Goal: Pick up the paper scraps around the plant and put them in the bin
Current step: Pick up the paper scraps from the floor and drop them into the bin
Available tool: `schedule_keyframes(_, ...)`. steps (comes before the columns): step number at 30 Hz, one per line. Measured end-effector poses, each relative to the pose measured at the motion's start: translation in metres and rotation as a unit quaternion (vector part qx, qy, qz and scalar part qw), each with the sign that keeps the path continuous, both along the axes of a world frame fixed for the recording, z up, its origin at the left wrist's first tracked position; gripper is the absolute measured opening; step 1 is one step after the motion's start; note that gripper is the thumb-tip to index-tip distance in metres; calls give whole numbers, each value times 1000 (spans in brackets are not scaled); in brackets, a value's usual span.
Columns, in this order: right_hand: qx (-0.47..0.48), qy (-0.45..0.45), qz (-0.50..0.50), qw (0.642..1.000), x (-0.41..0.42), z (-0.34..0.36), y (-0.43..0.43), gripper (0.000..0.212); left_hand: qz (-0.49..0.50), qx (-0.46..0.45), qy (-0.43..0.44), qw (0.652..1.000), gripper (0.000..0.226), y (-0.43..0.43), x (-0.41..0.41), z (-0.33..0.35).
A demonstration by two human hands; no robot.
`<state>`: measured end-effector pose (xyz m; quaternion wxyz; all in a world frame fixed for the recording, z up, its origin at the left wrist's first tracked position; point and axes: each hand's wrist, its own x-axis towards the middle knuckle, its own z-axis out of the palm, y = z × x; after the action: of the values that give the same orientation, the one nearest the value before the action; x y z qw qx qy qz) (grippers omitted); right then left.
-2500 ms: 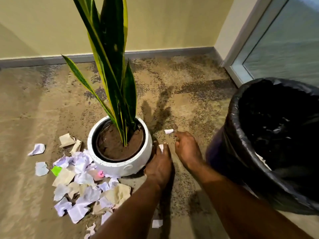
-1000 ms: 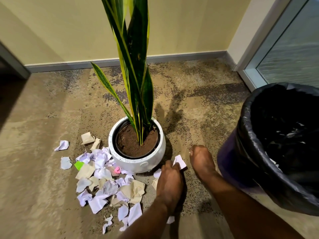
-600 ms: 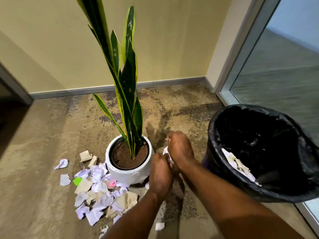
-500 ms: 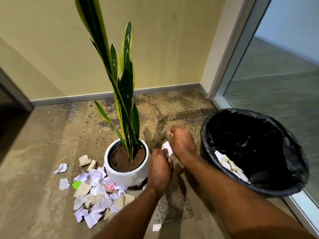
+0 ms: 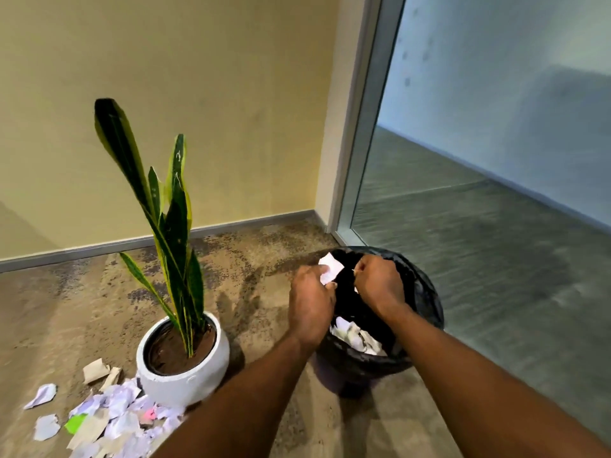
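Our left hand (image 5: 310,302) pinched a flat white paper scrap (image 5: 331,271) over the round, black-lined bin (image 5: 428,294); our right hand (image 5: 380,282) clenched a white sliver (image 5: 356,290).

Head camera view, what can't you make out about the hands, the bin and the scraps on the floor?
All in the head view:
- right hand: curled over the bin; its own back hides whether it holds paper.
- bin: dark liner and both forearms hide how full it is.
- scrap pile: cut off by the bottom edge and the left forearm.
- left hand pinches a white scrap; blur hides any print.
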<state>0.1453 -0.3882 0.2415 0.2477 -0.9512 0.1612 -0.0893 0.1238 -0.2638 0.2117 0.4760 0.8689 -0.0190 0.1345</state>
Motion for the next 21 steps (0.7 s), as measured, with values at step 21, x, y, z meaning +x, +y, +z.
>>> schedule_keyframes(21,43,10,10,999,7,-25,-38,16,-131,56,94,985,38,-37,21,-20)
